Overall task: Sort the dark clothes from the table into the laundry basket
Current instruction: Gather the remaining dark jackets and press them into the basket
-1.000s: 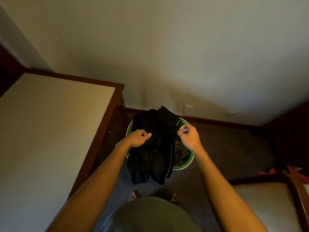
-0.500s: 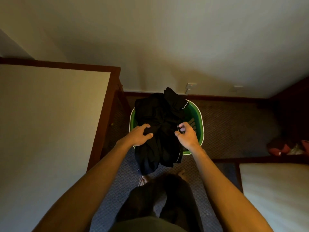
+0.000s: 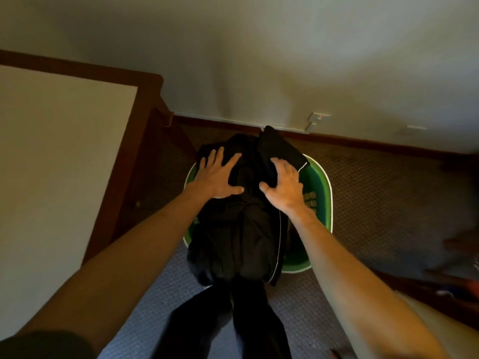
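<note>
Rumpled black cloth [image 3: 243,229] (white-piped) heaped over round green plastic basket [image 3: 325,203].

The carpeted floor [image 3: 375,193] fills the centre and right of the frame; the green laundry basket [image 3: 325,203] stands directly on it at centre; the desk [image 3: 59,151], pale-topped with a dark wooden edge, occupies the left.

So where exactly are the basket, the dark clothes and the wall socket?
basket [image 3: 320,203]: head view, green right wall.
clothes [image 3: 241,237]: head view, middle of the pile.
socket [image 3: 317,119]: head view, white plate.
</note>
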### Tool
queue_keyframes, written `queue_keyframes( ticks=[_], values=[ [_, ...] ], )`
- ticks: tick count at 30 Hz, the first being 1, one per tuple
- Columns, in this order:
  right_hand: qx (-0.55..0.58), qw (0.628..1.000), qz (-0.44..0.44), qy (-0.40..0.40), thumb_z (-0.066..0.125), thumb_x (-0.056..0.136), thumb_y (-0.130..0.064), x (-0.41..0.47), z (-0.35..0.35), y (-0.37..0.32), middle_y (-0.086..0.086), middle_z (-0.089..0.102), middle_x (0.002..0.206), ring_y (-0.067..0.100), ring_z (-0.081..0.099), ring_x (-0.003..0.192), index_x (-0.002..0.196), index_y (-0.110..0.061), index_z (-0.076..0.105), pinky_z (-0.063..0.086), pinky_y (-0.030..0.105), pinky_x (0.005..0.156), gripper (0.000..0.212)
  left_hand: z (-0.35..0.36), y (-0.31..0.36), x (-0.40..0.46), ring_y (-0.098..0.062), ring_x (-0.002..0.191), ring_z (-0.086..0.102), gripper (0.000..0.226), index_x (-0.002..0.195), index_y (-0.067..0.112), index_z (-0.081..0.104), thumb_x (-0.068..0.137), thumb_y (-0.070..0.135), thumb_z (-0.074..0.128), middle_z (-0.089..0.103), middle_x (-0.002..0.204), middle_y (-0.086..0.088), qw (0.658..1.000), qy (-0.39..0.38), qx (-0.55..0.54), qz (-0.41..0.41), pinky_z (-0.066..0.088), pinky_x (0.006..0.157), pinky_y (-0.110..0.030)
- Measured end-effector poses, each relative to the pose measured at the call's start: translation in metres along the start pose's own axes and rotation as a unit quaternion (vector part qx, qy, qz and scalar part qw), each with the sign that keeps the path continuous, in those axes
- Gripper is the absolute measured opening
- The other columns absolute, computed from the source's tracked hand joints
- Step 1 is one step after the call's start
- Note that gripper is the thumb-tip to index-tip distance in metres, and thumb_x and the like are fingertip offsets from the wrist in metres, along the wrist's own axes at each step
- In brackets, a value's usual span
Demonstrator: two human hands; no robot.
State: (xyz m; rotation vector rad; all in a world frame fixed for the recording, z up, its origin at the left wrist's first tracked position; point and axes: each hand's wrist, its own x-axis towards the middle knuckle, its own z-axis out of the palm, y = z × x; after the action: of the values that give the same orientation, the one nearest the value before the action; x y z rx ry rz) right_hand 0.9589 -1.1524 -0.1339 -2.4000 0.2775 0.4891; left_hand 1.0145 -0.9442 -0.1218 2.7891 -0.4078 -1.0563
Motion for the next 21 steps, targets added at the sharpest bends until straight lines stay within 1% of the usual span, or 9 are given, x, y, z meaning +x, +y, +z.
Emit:
queue_keyframes(
  ticks=[4, 8, 11, 13, 15, 17, 19, 20, 21],
  values=[
    [-0.023, 0.999, -0.028, -0.027, 0.067, 0.088, -0.046, 0.044, 0.036, 0.025, 0.002, 0.009, 0.168, 0.025, 0.005, 0.155, 0.16, -0.025, 0.01, 0.027, 0.058, 0.118, 0.094, 0.041, 0.004, 0.044, -0.034, 0.153, -0.018, 0.113, 0.156, 0.039, -0.019, 0.08, 0.081, 0.052, -0.028, 0.164, -0.011, 0.998, -0.029, -0.048, -0.026, 0.0, 0.121, -0.059],
    [-0.017, 0.998, -0.063, -0.007, 0.06, 0.091, -0.051, 0.06, 0.07, 0.045, -0.005, -0.009, 0.169, 0.022, -0.003, 0.156, 0.16, -0.03, -0.003, 0.031, 0.061, 0.115, 0.096, 0.105, 0.014, 0.065, -0.031, 0.149, -0.031, 0.096, 0.151, 0.045, -0.027, 0.088, 0.08, 0.036, -0.043, 0.158, -0.007, 0.994, 0.007, -0.106, -0.03, -0.004, 0.12, -0.059],
    [-0.054, 0.996, -0.074, -0.003, 0.053, 0.092, -0.06, 0.057, 0.1, 0.06, -0.004, -0.009, 0.169, 0.025, 0.007, 0.155, 0.16, -0.031, -0.005, 0.032, 0.059, 0.11, 0.094, 0.143, 0.015, 0.078, -0.03, 0.15, -0.03, 0.092, 0.152, 0.042, -0.028, 0.09, 0.073, 0.033, -0.041, 0.159, -0.006, 0.995, 0.031, -0.09, -0.036, -0.004, 0.121, -0.059],
    [-0.096, 0.993, -0.061, -0.016, 0.046, 0.094, -0.062, 0.056, 0.124, 0.076, 0.001, 0.006, 0.169, 0.027, 0.021, 0.15, 0.16, -0.025, 0.007, 0.032, 0.054, 0.108, 0.085, 0.16, 0.01, 0.089, -0.03, 0.151, -0.026, 0.087, 0.155, 0.037, -0.023, 0.094, 0.066, 0.031, -0.037, 0.161, -0.007, 0.997, 0.021, -0.069, -0.04, 0.001, 0.123, -0.061],
    [-0.117, 0.992, -0.034, -0.014, 0.045, 0.094, -0.062, 0.066, 0.146, 0.09, 0.004, 0.029, 0.16, 0.028, 0.033, 0.142, 0.155, -0.022, 0.025, 0.031, 0.05, 0.105, 0.075, 0.174, 0.006, 0.101, -0.03, 0.153, -0.02, 0.086, 0.156, 0.035, -0.02, 0.095, 0.063, 0.035, -0.03, 0.164, -0.007, 0.996, 0.007, -0.071, -0.045, 0.005, 0.122, -0.06],
    [-0.118, 0.993, -0.011, -0.026, 0.048, 0.092, -0.062, 0.082, 0.168, 0.098, 0.004, 0.041, 0.153, 0.028, 0.036, 0.138, 0.149, -0.021, 0.035, 0.029, 0.048, 0.104, 0.071, 0.183, 0.003, 0.106, -0.032, 0.155, -0.009, 0.086, 0.159, 0.034, -0.01, 0.096, 0.061, 0.041, -0.018, 0.167, -0.01, 0.996, -0.026, -0.066, -0.051, 0.008, 0.123, -0.058],
    [-0.129, 0.989, 0.014, -0.069, 0.052, 0.091, -0.059, 0.092, 0.189, 0.111, 0.005, 0.041, 0.154, 0.029, 0.031, 0.143, 0.147, -0.019, 0.041, 0.022, 0.045, 0.107, 0.07, 0.189, -0.004, 0.105, -0.033, 0.154, 0.011, 0.08, 0.161, 0.025, 0.009, 0.097, 0.062, 0.041, 0.005, 0.168, -0.015, 0.986, -0.077, -0.108, -0.097, 0.015, 0.123, -0.049],
    [-0.1, 0.99, 0.032, -0.093, 0.055, 0.092, -0.055, 0.093, 0.196, 0.12, 0.005, 0.038, 0.157, 0.03, 0.029, 0.145, 0.15, -0.019, 0.04, 0.019, 0.045, 0.109, 0.07, 0.189, -0.007, 0.102, -0.032, 0.15, 0.024, 0.083, 0.159, 0.019, 0.021, 0.095, 0.07, 0.038, 0.021, 0.164, -0.017, 0.976, -0.111, -0.136, -0.13, 0.022, 0.121, -0.044],
    [-0.036, 0.989, 0.074, -0.121, 0.058, 0.094, -0.048, 0.089, 0.205, 0.134, 0.007, 0.036, 0.158, 0.032, 0.029, 0.146, 0.152, -0.02, 0.038, 0.02, 0.045, 0.112, 0.068, 0.182, -0.009, 0.096, -0.032, 0.144, 0.035, 0.096, 0.156, 0.015, 0.031, 0.087, 0.082, 0.03, 0.035, 0.158, -0.017, 0.973, -0.124, -0.14, -0.138, 0.027, 0.117, -0.04]
  ],
)
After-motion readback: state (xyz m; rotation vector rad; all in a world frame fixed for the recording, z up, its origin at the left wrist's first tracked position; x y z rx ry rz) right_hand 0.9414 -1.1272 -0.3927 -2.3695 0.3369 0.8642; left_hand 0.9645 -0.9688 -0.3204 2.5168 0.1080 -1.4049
